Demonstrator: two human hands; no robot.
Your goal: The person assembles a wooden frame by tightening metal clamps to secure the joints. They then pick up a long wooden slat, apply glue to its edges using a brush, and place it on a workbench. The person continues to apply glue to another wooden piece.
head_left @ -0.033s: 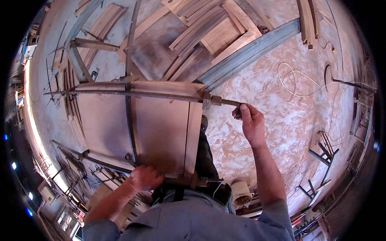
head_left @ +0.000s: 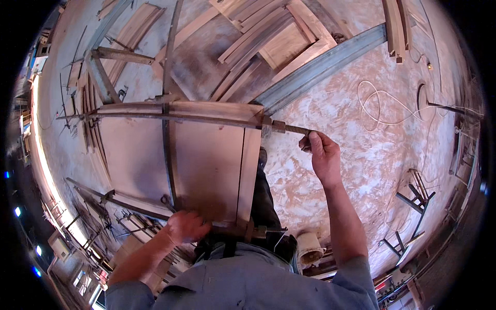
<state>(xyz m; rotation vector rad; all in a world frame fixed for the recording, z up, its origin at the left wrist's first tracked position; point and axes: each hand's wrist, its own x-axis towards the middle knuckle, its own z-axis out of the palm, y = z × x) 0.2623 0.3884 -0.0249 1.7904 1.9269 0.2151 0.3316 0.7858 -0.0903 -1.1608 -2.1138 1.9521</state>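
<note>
Right hand (head_left: 324, 156) pinches brown threaded metal screw (head_left: 295, 129), centre right. Left hand (head_left: 189, 227) half-curled by flat tan wooden panel (head_left: 207, 160), hold unclear

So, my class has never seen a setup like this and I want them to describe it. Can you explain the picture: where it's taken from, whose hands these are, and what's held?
There's no machine here, just a person's two bare hands. A wide camera on the person's head looks down, which is why straight edges bend. A wooden panel lies in front, with a dark bar crossing it. The right hand holds the end of a clamp's screw, beyond the panel's far right corner. The left hand is at the near edge; whether it grips anything is unclear. Farther off, boards lie about, and a pale cord loops on the floor.
</note>
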